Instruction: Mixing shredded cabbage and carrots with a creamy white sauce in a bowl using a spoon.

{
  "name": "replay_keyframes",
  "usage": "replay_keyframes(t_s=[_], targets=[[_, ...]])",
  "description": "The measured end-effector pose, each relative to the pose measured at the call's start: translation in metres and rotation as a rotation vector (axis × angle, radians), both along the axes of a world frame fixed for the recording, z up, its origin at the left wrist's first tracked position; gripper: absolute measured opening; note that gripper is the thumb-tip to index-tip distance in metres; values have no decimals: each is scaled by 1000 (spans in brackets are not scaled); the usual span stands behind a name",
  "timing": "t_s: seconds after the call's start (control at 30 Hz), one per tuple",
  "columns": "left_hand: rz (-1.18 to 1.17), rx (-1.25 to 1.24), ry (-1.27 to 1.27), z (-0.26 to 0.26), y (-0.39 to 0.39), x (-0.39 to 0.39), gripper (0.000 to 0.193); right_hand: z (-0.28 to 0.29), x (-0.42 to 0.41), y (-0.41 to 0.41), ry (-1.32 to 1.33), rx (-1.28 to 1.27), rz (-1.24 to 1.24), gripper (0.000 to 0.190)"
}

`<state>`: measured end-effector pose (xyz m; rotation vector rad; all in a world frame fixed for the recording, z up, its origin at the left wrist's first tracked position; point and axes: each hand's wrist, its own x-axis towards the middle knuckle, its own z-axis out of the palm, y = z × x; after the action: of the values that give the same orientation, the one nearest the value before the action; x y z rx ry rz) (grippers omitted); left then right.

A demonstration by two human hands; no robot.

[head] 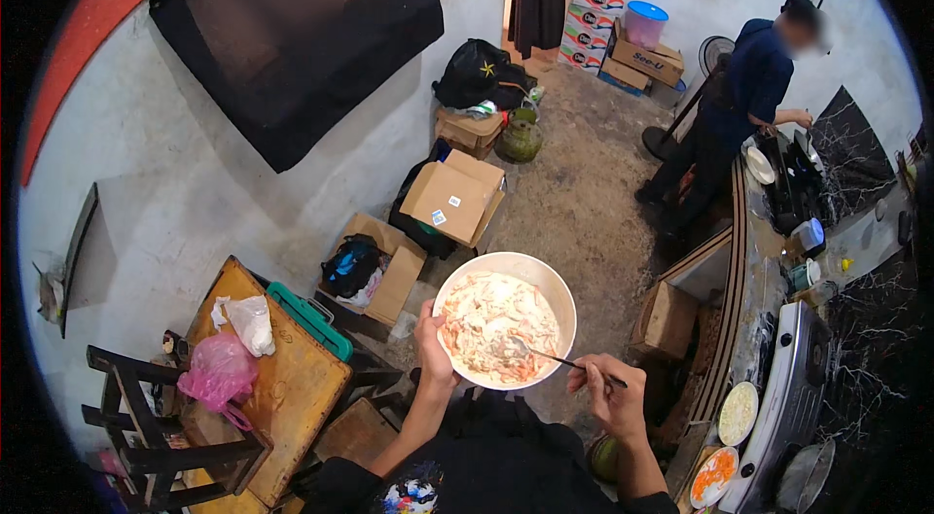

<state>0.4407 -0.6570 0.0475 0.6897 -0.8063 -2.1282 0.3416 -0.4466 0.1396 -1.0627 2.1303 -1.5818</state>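
Observation:
My left hand (435, 350) grips the left side of a white bowl (565, 295), holding it up in front of my body. Inside lies a pale, creamy mixture (492, 317) with orange shreds through it. Between the fingers of my right hand (614, 391) is the dark handle of a metal spoon (552, 358). The spoon's head is partly sunk in the mixture near the middle of the bowl. Most of the bowl's outer wall and base is hidden from above.
At right, a counter holds a gas stove (777, 397), a plate of pale shreds (738, 412) and a plate with orange shreds (715, 476). A person (751, 91) stands at its far end. Left are a wooden table (306, 390), an upturned chair (139, 434) and cardboard boxes (452, 197).

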Motion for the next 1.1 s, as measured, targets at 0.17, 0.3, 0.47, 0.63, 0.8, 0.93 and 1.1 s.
replay_keyframes(t_s=[0.17, 0.3, 0.47, 0.63, 0.8, 0.93, 1.1], targets=[[30, 32, -18, -13, -2, 0, 38, 7, 12, -4, 48, -49, 136, 17], [-40, -39, -22, -14, -6, 6, 54, 8, 2, -2, 5, 20, 93, 17], [-36, -14, -28, -3, 1, 7, 37, 13, -22, -7, 200, -80, -41, 20], [-92, -29, -39, 0, 7, 7, 34, -8, -36, -42, 77, -161, 5, 20], [-66, -15, -78, -5, 1, 9, 33, -12, -23, -47, -77, -160, 164, 21], [-37, 13, -69, -2, -1, 11, 32, 3, -16, -33, -43, -164, 174, 22], [-38, 46, -33, 3, -5, 9, 34, 4, -3, -26, 36, -46, 226, 19]])
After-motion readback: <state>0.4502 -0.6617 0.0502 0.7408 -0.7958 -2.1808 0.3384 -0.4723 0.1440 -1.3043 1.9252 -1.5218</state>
